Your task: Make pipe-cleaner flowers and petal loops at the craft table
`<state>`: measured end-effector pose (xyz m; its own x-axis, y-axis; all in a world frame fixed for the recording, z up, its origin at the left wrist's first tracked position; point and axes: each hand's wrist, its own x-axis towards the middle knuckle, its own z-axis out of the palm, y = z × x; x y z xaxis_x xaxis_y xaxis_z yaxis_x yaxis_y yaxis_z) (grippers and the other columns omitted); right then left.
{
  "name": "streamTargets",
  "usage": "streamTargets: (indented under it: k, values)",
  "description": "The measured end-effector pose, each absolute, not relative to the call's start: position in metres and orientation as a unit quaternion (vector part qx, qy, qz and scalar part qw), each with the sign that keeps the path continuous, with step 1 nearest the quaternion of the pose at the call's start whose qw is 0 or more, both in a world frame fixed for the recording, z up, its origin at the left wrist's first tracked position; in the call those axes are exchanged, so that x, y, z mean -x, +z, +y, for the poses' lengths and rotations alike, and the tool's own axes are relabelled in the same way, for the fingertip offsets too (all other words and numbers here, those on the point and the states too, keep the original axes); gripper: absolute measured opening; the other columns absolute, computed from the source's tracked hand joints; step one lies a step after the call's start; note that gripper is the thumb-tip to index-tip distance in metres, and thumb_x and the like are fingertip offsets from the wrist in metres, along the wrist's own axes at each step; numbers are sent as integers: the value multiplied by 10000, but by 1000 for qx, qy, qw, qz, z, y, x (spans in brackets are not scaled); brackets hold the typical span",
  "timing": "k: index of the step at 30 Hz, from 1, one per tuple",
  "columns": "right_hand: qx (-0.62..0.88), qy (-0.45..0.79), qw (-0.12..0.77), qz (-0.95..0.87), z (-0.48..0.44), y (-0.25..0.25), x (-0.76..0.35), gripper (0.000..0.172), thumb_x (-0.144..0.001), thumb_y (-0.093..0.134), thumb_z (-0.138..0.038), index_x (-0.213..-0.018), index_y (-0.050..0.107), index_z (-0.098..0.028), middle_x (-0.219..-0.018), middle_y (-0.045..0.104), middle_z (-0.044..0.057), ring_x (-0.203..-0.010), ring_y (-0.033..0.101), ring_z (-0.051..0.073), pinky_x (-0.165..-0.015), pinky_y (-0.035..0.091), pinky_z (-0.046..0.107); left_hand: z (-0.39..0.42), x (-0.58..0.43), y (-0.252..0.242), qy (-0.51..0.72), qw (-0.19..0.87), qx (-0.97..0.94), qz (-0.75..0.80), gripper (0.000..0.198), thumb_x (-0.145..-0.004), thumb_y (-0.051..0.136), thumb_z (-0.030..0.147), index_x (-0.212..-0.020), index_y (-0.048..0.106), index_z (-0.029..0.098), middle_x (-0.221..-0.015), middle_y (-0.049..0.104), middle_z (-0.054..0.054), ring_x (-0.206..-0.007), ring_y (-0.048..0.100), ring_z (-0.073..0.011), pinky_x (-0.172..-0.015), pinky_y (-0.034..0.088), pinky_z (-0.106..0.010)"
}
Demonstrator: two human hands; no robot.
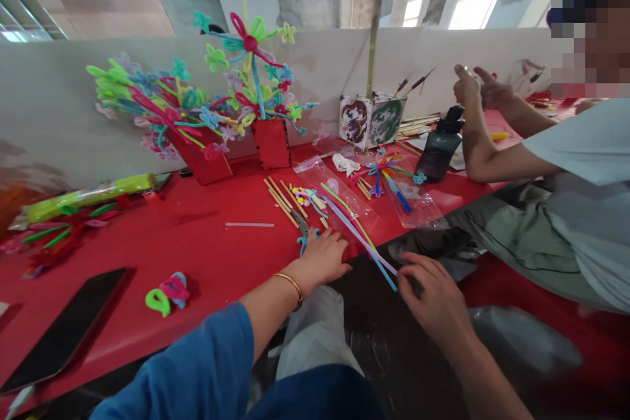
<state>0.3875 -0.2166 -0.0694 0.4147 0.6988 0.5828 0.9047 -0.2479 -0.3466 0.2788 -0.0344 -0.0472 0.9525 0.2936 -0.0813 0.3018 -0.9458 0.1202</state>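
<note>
My left hand (322,256) rests at the red table's (207,243) near edge, fingers curled over the blue handles of small scissors (302,231). My right hand (433,295) pinches the near ends of a bundle of coloured pipe cleaners (352,223) that lie slanted over the table edge. A gold bangle sits on my left wrist, above a blue sleeve. Thin wooden sticks (283,198) lie just beyond the scissors.
Two red boxes (270,142) hold pipe-cleaner flowers at the back. A painted white box (371,119), a dark bottle (440,144) and clear plastic bags (408,200) stand right. A co-worker's arms (487,144) lean there. A black tablet (63,328) and twisted pieces (167,292) lie left.
</note>
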Motion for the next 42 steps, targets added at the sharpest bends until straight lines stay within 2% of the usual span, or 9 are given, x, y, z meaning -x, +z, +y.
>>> streamTargets:
  k: [7, 12, 15, 18, 22, 26, 31, 36, 42]
  values:
    - [808, -71, 467, -352, -299, -51, -399, 140, -677, 529, -347, -683, 564, -211, -892, 639, 79, -759, 596, 207, -669, 468, 315, -36, -281, -48, -21, 62, -984, 163, 422, -682, 555, 411, -1037, 528, 184, -1139, 528, -131, -1124, 371, -324, -892, 196, -599]
    - [671, 148, 710, -154, -224, -93, -398, 215, -561, 605, -378, -558, 529, -177, -1052, 592, 105, -853, 574, 226, -614, 482, 297, -40, -288, -47, -12, 58, -983, 174, 455, -689, 538, 433, -1048, 526, 153, -1122, 530, -159, -1125, 369, -341, -882, 228, -578]
    - [565, 299, 765, -83, -179, -113, -387, 220, -541, 655, -352, -583, 536, -171, -1043, 593, 55, -761, 593, 184, -533, 486, 260, -37, -290, -47, -8, 59, -984, 166, 446, -687, 540, 438, -1036, 534, 160, -1097, 546, -147, -1113, 384, -331, -881, 236, -577]
    - [549, 362, 750, -65, -168, -113, -376, 223, -566, 665, -349, -648, 549, -177, -764, 638, 13, -608, 585, 138, -392, 429, 189, -34, -292, -44, -3, 69, -985, 160, 402, -672, 559, 424, -985, 562, 171, -1058, 568, -129, -1098, 397, -327, -884, 234, -581]
    - [572, 380, 722, -86, -165, -97, -377, 246, -577, 655, -364, -657, 543, -159, -448, 542, -40, -399, 490, 80, -328, 352, 147, -41, -290, -37, 46, 112, -979, 165, 310, -678, 565, 338, -930, 578, 157, -1071, 555, -126, -1086, 406, -305, -902, 268, -513]
    - [565, 386, 720, -113, -138, -81, -389, 250, -578, 628, -373, -667, 516, -168, -481, 569, -33, -433, 535, 101, -425, 434, 198, -77, -276, -42, 195, 394, -859, 262, 141, -740, 468, 230, -833, 556, 170, -849, 601, -52, -823, 541, -173, -760, 413, -311]
    - [578, 381, 700, -176, -105, -75, -389, 244, -588, 576, -385, -679, 485, -178, -554, 590, -5, -525, 583, 149, -480, 449, 247, -124, -267, -60, 145, 722, -545, 400, 250, -719, 503, 287, -942, 501, 173, -805, 598, -48, -702, 566, -165, -539, 435, -252]
    - [651, 320, 637, -261, -100, -78, -387, 207, -652, 484, -382, -667, 504, -176, -537, 561, -13, -494, 535, 136, -481, 404, 246, -118, -281, -63, 108, 816, -405, 397, 113, -732, 456, 169, -765, 562, 146, -559, 583, -17, -428, 527, -104, -395, 337, -185]
    - [751, 200, 509, -371, -119, -67, -399, 125, -643, 485, -261, -544, 526, -196, -502, 490, -30, -539, 464, 134, -541, 311, 240, -99, -297, -68, 165, 831, -346, 403, 164, -764, 402, 150, -671, 534, 124, -496, 563, -20, -397, 513, -93, -415, 379, -192]
